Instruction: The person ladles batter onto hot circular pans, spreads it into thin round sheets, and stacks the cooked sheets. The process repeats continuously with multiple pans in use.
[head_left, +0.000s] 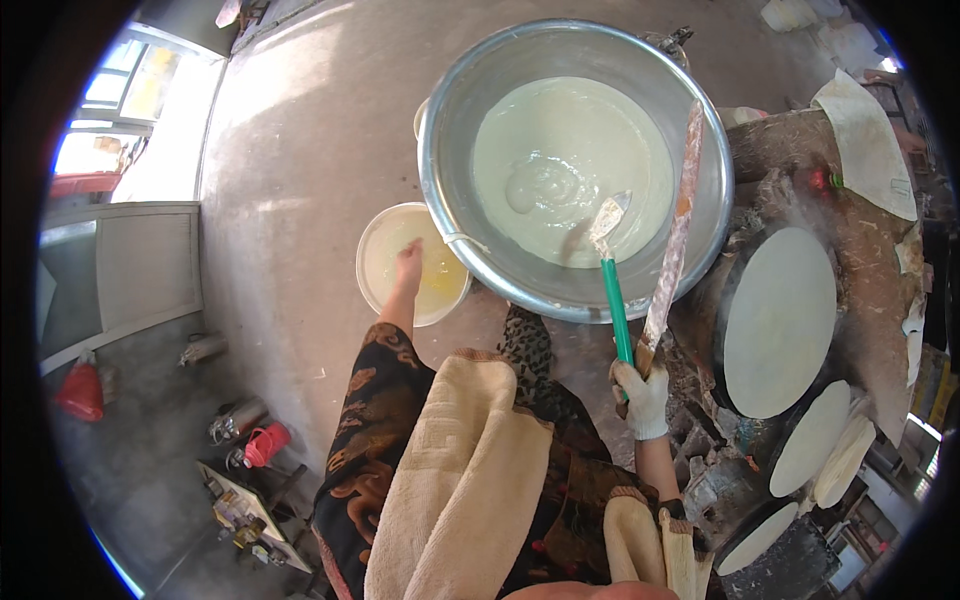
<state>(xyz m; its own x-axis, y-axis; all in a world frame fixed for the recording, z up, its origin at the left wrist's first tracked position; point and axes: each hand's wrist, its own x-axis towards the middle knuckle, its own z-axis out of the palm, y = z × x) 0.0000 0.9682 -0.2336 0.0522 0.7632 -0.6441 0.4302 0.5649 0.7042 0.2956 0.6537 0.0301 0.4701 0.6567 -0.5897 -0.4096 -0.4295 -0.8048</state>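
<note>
My bare left hand (409, 264) reaches over a white bucket (361, 281) of pale liquid with a yellowish patch; whether its fingers touch the liquid is unclear. In a white glove, my right hand (642, 396) grips the green handle of a scraper (616, 307) together with a long batter-crusted wooden stick (675, 240). The scraper's coated blade hangs over pale batter (555, 150) in a large metal basin (450, 169), and the stick crosses the basin's right side. Right of the basin, a round white sheet of batter (781, 322) covers a dark griddle.
More griddles with pale round sheets (810, 439) line the lower right, beside a flatbread stack (845, 463). A white cloth (866, 142) hangs at the upper right. At lower left are a red thermos (266, 444) and a small cluttered table (251, 517).
</note>
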